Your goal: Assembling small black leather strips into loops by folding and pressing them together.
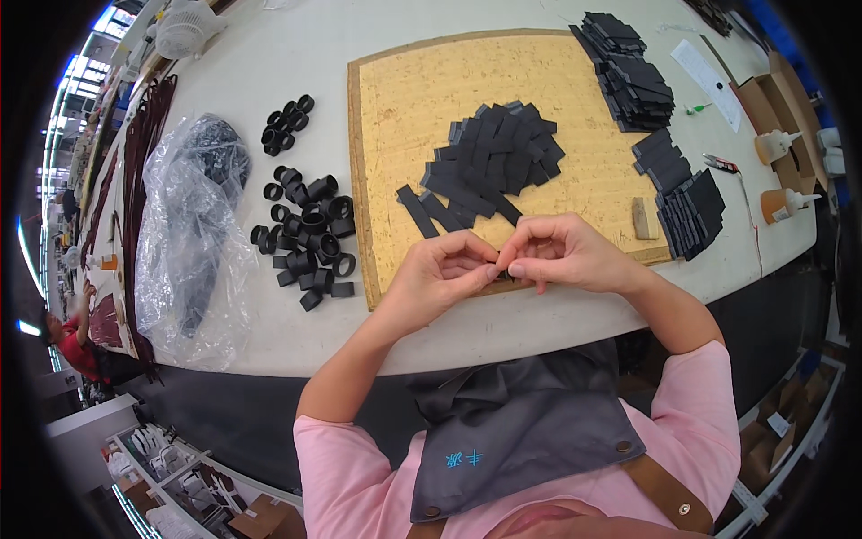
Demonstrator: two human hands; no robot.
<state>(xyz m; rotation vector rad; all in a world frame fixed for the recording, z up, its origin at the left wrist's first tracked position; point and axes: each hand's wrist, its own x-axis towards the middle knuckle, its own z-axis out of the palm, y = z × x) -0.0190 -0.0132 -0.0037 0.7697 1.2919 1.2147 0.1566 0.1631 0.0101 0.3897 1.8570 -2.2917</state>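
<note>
Over the near edge of a yellow board (404, 99), my left hand (444, 269) and right hand (566, 256) meet, both closed in a pinch. Between the fingertips shows a bit of a small black strip (504, 275); most of it is hidden by my fingers. Just beyond my hands a loose heap of flat black strips (503, 153) lies on the board, a few of them fanned toward me. Left of the board, on the white table (386, 346), several short black rings (310, 238) lie jumbled, with a smaller cluster of rings (287, 121) farther back.
Stacked black strips (628, 76) line the board's right side, near a wooden block (640, 218). Beyond are a red cutter (720, 163), nozzle bottles (779, 205) and a cardboard box (772, 99). A clear plastic bag (171, 242) lies left. Another person (76, 346) is at far left.
</note>
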